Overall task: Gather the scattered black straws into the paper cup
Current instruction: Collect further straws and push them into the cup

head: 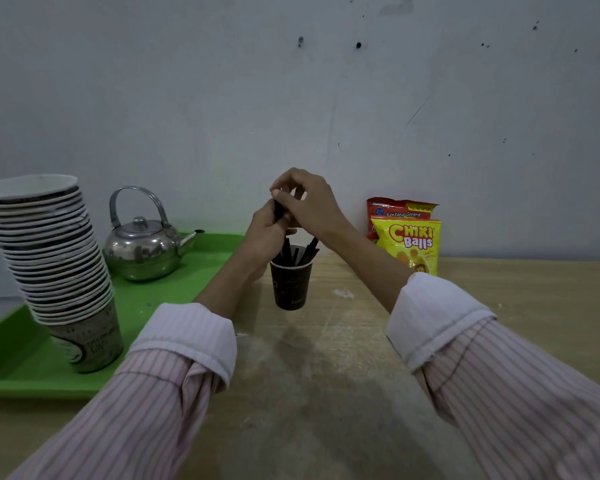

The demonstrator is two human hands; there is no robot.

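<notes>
A dark paper cup (290,285) stands upright on the wooden table, with several black straws (307,252) sticking out of its mouth. Directly above the cup, my left hand (265,233) is closed around a bundle of black straws (278,209) whose lower ends reach into the cup. My right hand (303,199) is over the bundle's top, its fingertips pinching the upper ends. Both hands touch each other there. How many straws are in the bundle is hidden by the fingers.
A green tray (160,296) at the left carries a steel kettle (142,244) and a tall leaning stack of paper cups (52,261). Two snack bags (409,237) stand against the wall at the right. The table (326,375) has a pale scuffed patch.
</notes>
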